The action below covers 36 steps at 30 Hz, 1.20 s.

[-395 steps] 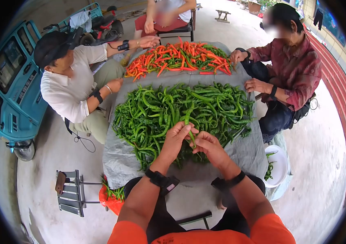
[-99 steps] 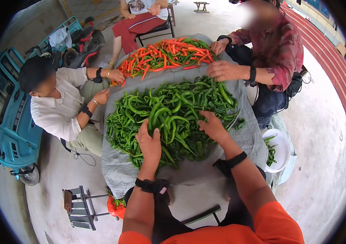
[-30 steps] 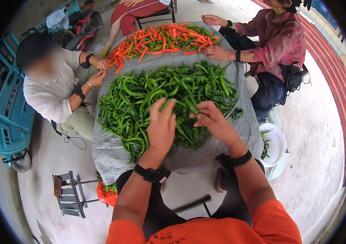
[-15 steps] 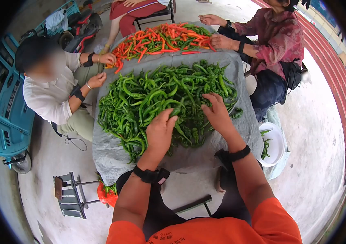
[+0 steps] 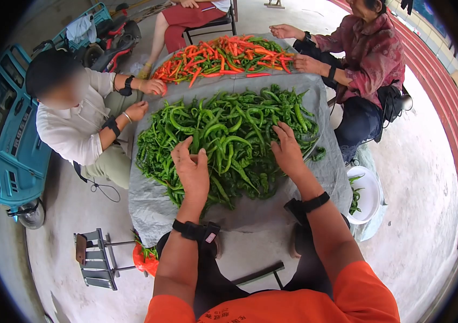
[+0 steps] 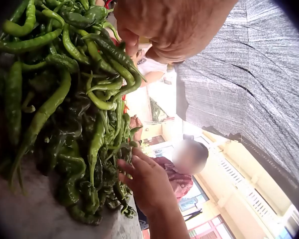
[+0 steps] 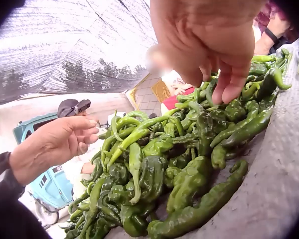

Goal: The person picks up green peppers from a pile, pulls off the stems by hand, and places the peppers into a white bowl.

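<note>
A wide heap of green chili peppers (image 5: pixel 218 129) covers the near part of the table. At the heap's left front, my left hand (image 5: pixel 191 167) hovers with thumb and fingers apart and nothing between them. My right hand (image 5: pixel 289 153) is over the heap's right side, fingers loosely bent. In the right wrist view, that right hand (image 7: pixel 209 45) has its fingertips down among the peppers (image 7: pixel 189 184). The left wrist view shows my left hand (image 6: pixel 169 25) close above the curved peppers (image 6: pixel 45 109), its fingertips partly hidden.
Red and green chilies (image 5: pixel 223 56) form a second heap at the far side of the grey sheet (image 5: pixel 156 215). People sit left, right and beyond it. A white bucket (image 5: pixel 366 196) with some green peppers stands right; a folding stool (image 5: pixel 97 258) and red bag (image 5: pixel 145 261) are left.
Thirteen seconds ago both hands held one green pepper. Half a second ago a pepper showed at my left fingertips; now that hand has let go and moved left. The right hand stays over the heap.
</note>
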Tool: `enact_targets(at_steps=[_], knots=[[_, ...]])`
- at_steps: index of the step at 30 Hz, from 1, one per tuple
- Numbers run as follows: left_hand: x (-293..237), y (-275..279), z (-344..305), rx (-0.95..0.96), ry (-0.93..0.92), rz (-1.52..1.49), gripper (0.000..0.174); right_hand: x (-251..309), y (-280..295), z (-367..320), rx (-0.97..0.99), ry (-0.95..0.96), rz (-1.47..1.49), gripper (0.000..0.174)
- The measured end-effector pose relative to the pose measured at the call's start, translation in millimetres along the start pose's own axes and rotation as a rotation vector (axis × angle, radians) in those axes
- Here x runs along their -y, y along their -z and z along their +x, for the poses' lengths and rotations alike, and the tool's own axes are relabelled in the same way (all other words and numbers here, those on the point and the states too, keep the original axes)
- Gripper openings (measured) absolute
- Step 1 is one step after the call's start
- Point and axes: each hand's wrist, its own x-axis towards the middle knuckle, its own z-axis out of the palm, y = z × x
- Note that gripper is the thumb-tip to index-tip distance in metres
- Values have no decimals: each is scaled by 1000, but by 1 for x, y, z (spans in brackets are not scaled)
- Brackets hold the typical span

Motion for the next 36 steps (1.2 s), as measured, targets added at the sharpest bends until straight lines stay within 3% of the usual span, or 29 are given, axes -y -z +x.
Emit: enact_targets(at_steps=[3,7,11,14,15,19,22,25,27,29,33,36], knots=[[-14,2,-3,7,-134,26,28,6,-1,-2,-42,113,64,43],[-10,-11,-11,269,-102,-226,25,60,7,-16,-15,376,7,45],[-29,-12,-15,468,205,-435,36,87,1,-37,133,459,47,48],[-25,-9,-8,595,338,-515,35,90,-3,-45,176,502,48,49],[-25,-8,-7,588,361,-529,30,90,-3,-46,187,483,70,48],[-22,-15,-11,469,143,-429,21,94,5,-48,223,383,77,39],[-22,-16,-12,355,59,-277,22,80,5,-45,70,481,-35,38],[-20,-16,-9,321,31,-248,22,66,23,-34,-59,424,-167,36],[-15,-19,-10,289,50,-231,22,52,39,-29,-85,211,-286,28],[-16,-22,-11,275,62,-279,22,22,52,-28,4,-108,-321,25],[-12,-28,-11,226,-12,-253,23,9,68,-37,166,-253,-488,31],[-18,-30,-7,146,-266,-119,26,12,65,-42,281,-315,-511,35]])
